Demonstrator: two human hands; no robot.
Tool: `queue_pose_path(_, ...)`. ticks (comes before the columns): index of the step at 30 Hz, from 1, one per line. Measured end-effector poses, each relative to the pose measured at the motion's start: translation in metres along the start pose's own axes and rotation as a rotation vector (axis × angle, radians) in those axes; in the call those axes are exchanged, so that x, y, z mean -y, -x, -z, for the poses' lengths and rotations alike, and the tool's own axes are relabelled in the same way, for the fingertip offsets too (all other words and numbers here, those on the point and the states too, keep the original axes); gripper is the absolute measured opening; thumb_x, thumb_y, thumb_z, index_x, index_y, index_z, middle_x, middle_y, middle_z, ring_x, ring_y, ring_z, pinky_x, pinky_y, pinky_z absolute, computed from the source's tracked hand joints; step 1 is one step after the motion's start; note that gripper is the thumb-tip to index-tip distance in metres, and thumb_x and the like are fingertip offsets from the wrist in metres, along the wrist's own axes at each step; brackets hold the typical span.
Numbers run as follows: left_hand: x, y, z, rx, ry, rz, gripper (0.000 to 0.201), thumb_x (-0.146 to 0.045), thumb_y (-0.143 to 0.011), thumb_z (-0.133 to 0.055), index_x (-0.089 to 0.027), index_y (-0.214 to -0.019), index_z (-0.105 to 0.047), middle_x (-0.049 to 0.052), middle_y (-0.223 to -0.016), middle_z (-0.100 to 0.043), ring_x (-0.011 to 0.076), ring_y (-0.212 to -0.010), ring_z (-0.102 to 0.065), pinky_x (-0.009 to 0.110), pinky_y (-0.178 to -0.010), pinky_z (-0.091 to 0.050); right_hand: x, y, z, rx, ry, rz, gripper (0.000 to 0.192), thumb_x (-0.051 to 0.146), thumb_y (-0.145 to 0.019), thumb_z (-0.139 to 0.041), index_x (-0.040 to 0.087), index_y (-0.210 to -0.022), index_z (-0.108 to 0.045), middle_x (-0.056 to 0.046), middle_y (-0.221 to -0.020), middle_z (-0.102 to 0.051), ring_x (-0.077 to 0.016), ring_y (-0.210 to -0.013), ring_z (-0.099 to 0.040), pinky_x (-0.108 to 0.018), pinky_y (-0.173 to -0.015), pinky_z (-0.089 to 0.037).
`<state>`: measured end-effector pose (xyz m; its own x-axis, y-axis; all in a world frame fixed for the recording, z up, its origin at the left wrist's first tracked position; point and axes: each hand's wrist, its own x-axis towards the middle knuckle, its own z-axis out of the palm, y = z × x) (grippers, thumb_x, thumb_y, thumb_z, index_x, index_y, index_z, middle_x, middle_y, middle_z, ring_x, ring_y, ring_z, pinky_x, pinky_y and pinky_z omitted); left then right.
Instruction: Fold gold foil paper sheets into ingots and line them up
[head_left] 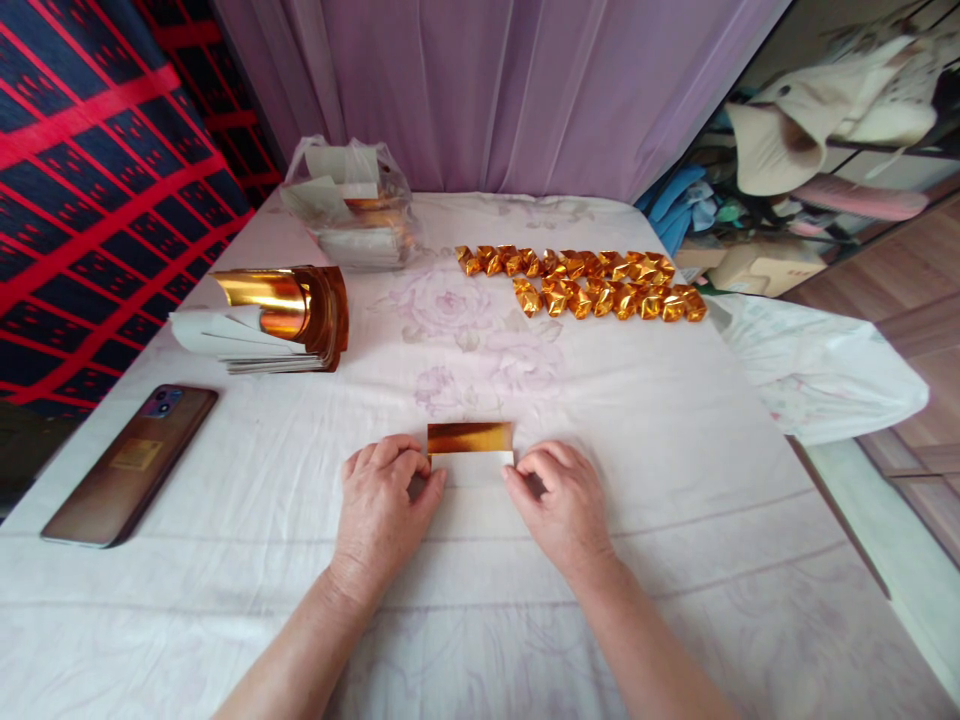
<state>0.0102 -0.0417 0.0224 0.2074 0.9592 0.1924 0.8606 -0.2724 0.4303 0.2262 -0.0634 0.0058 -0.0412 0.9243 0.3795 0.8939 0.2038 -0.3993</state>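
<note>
A small sheet of gold foil paper (469,438) lies on the table in front of me, its near part turned up to show a white strip. My left hand (386,500) pinches the sheet's left edge between thumb and curled fingers. At the right edge, my right hand (562,500) grips it the same way. Farther off to the right, folded gold foil pieces (607,300) stand in two rows. A curled stack of gold and white foil sheets (300,310) sits at the left.
A clear plastic bag (352,205) holding more sheets stands at the back left. A phone (131,465) lies face down near the left edge. The table wears a pale flowered cloth (660,450); a white bag (832,370) hangs beyond its right edge.
</note>
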Motion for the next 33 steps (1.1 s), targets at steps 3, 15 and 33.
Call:
queue_pose_path(3, 0.0, 0.0, -0.001, -0.01, -0.019, 0.008, 0.008, -0.028, -0.084, -0.065, -0.021, -0.08, -0.061, 0.004, -0.099, -0.066, 0.0247, -0.091, -0.062, 0.042, -0.084, -0.043, 0.0, 0.0, 0.0, 0.003, 0.0, 0.002, 0.021, 0.025, -0.086, -0.063, 0.022, -0.067, -0.055, 0.0, -0.07, -0.059, -0.0167, -0.071, -0.054, -0.03, -0.07, -0.036)
queue_pose_path(15, -0.001, 0.005, 0.001, -0.099, -0.095, -0.145, 0.014, -0.027, -0.091, -0.059, -0.026, -0.091, -0.073, 0.007, -0.111, -0.064, 0.0255, -0.094, -0.06, 0.044, -0.084, -0.043, 0.003, 0.001, 0.002, 0.038, -0.025, -0.01, 0.007, 0.023, -0.089, -0.06, 0.023, -0.085, -0.066, -0.002, -0.086, -0.065, -0.0184, -0.082, -0.058, -0.032, -0.076, -0.039)
queue_pose_path(33, -0.028, 0.036, -0.016, 0.097, -0.217, -0.421, 0.056, -0.055, -0.097, -0.041, -0.02, -0.139, -0.054, 0.008, -0.142, -0.056, 0.0279, -0.132, -0.048, 0.049, -0.115, -0.021, 0.003, 0.001, -0.001, 0.032, -0.016, -0.012, 0.005, 0.024, -0.086, -0.063, 0.023, -0.086, -0.068, -0.003, -0.088, -0.065, -0.0198, -0.085, -0.059, -0.033, -0.077, -0.039)
